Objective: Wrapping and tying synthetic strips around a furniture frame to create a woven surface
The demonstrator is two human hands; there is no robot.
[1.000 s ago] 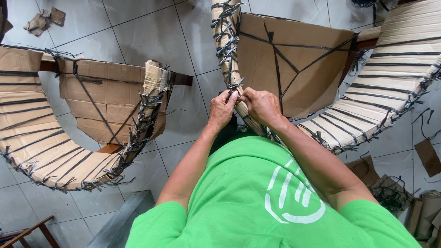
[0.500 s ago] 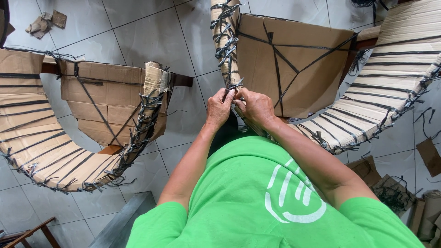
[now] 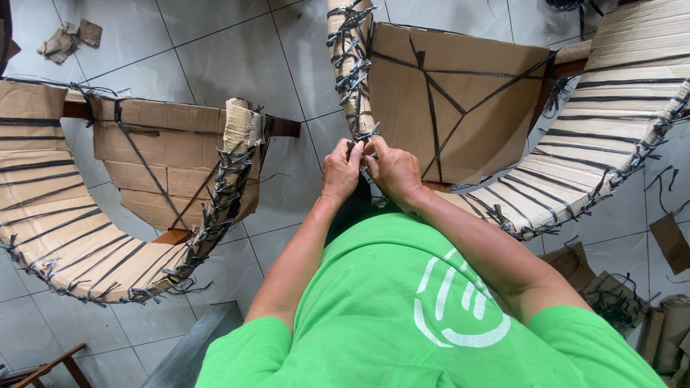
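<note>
- While you work the black strap (image 3: 363, 136) at upper centre of the frame, keep it taut.
- Left hand (image 3: 341, 172): fingers pinched shut on the strap.
- Right hand (image 3: 392, 171): fingers closed on the same knot; brace against the cardboard-wrapped chair (image 3: 460, 100).

Bright, even daylight (soft shadows), wide-angle distortion.

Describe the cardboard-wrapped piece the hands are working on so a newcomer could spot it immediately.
Two cardboard-wrapped curved pieces stand on the grey tiled floor; take the right-hand piece, directly ahead of the person in the green shirt. Its narrow arm carries a row of black strap knots. Unlike the left-hand piece, which nobody touches, this one has the left hand and right hand pinching a knot.
</note>
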